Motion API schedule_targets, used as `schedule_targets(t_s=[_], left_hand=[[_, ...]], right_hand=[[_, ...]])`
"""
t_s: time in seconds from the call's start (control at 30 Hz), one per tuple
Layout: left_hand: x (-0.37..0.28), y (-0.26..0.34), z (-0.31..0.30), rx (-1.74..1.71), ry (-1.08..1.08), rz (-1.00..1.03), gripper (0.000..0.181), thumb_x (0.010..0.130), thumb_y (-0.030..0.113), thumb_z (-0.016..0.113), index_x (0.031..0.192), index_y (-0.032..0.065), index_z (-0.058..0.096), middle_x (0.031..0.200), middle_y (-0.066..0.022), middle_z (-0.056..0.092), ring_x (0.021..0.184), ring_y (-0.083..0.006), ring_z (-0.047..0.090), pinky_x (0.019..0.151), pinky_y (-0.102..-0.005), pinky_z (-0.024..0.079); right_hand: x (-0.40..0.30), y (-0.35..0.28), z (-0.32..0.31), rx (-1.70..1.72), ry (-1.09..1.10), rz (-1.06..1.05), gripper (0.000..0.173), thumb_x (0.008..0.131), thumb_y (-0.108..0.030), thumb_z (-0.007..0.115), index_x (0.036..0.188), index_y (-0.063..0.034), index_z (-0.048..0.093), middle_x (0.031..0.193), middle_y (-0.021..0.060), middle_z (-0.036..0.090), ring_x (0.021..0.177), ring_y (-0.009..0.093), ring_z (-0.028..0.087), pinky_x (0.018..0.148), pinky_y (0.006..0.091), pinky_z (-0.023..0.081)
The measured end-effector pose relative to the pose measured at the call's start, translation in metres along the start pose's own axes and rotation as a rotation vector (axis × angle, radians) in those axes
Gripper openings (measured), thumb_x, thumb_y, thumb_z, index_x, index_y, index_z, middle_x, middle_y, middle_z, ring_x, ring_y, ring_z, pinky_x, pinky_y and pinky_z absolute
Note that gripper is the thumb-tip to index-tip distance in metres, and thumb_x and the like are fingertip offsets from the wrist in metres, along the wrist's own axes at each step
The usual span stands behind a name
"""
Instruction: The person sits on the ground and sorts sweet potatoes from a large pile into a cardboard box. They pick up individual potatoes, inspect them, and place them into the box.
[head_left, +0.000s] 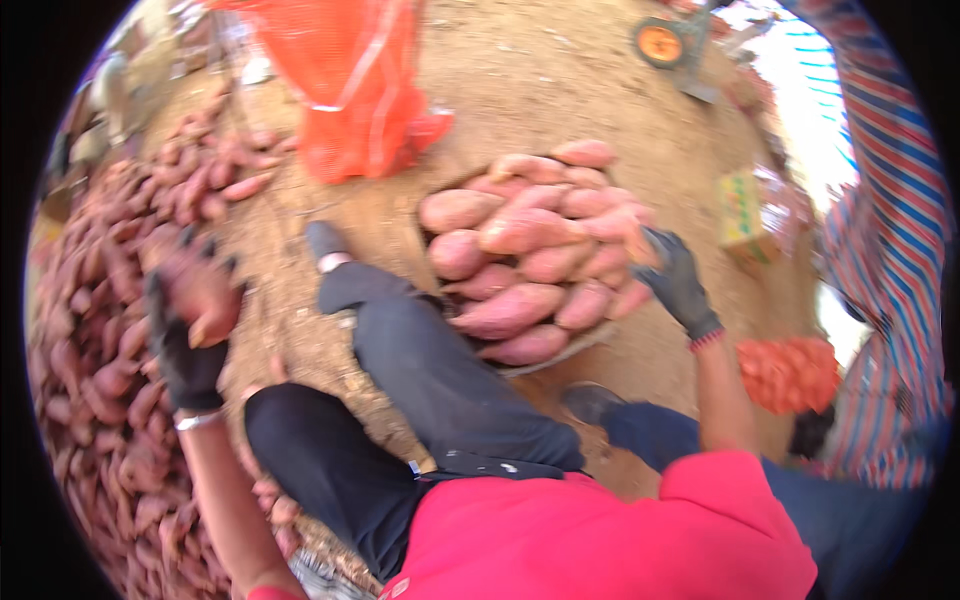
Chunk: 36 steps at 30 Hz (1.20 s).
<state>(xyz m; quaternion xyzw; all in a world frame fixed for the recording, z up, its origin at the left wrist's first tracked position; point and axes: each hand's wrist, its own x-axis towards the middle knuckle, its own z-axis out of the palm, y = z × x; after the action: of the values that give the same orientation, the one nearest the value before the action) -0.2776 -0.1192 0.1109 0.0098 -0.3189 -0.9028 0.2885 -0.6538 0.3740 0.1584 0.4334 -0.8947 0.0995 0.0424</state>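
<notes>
My left hand (187, 360), in a black glove, holds a blurred sweet potato (206, 289) on its upturned palm above a big heap of sweet potatoes (112, 382). Large pinkish sweet potatoes (529, 232) fill a round container in front of me, piled above its rim (562, 354). At the container's right side, my dark-gloved right hand (679, 277) has its thumb and fingers around the end of a sweet potato (643, 247). Motion blur and the glove hide part of that grip.
An orange mesh sack (360, 112) stands beyond the container. At right are a filled mesh bag (787, 373), a printed carton (748, 214) and a person in a striped top (892, 225). A wheel (660, 43) shows at the top right. My legs (450, 375) flank the container's near side.
</notes>
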Motion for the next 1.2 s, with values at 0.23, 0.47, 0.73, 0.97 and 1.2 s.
schedule_targets(t_s=[0.23,0.47,0.73,0.97,1.2], left_hand=[[0.045,-0.067,0.133,-0.283,0.097,-0.218,0.055,0.094,0.047,0.053,0.132,0.0074,0.047,0.127,-0.0186,0.056,0.117,-0.0392,0.054,0.100,-0.0571,0.042],[0.041,-0.146,0.146,-0.316,0.185,-0.238,0.064,0.094,0.047,0.052,0.144,0.0108,0.035,0.147,-0.0150,0.038,0.134,-0.0376,0.037,0.113,-0.0555,0.025],[0.001,-0.209,0.250,0.530,-0.244,-0.371,0.065,0.087,0.025,0.061,0.141,-0.0026,0.036,0.135,-0.0151,0.047,0.130,-0.0244,0.043,0.111,-0.0379,0.031],[0.009,-0.132,0.226,0.991,0.081,0.202,0.058,0.100,0.030,0.033,0.147,-0.0030,0.025,0.145,-0.0214,0.040,0.135,-0.0301,0.039,0.113,-0.0416,0.029],[-0.036,-0.046,0.155,0.907,0.362,0.213,0.053,0.103,0.029,0.034,0.147,-0.0006,0.028,0.149,-0.0179,0.036,0.138,-0.0282,0.036,0.115,-0.0419,0.026]], right_hand=[[-0.077,0.012,0.071,-0.515,0.075,-0.038,0.052,0.085,-0.027,0.060,0.135,-0.0170,0.052,0.143,0.0159,0.041,0.133,0.041,0.034,0.108,0.0542,0.027],[-0.064,-0.011,0.036,-0.175,0.030,-0.045,0.056,0.086,-0.024,0.060,0.134,0.0005,0.047,0.134,0.0195,0.050,0.124,0.037,0.044,0.107,0.0473,0.032],[-0.048,-0.137,-0.007,1.501,-0.218,0.232,0.084,0.081,-0.029,0.076,0.146,-0.0027,0.030,0.112,0.0053,0.059,0.097,0.020,0.058,0.082,0.0327,0.050],[-0.105,-0.064,0.012,0.706,-0.013,0.370,0.057,0.081,-0.033,0.075,0.124,-0.0021,0.052,0.096,0.0095,0.063,0.082,0.016,0.063,0.069,0.0289,0.052],[-0.070,-0.058,-0.027,1.174,0.211,0.820,0.043,0.094,-0.045,0.057,0.102,-0.0019,0.055,0.084,0.0056,0.060,0.059,0.013,0.061,0.044,0.0242,0.049]])
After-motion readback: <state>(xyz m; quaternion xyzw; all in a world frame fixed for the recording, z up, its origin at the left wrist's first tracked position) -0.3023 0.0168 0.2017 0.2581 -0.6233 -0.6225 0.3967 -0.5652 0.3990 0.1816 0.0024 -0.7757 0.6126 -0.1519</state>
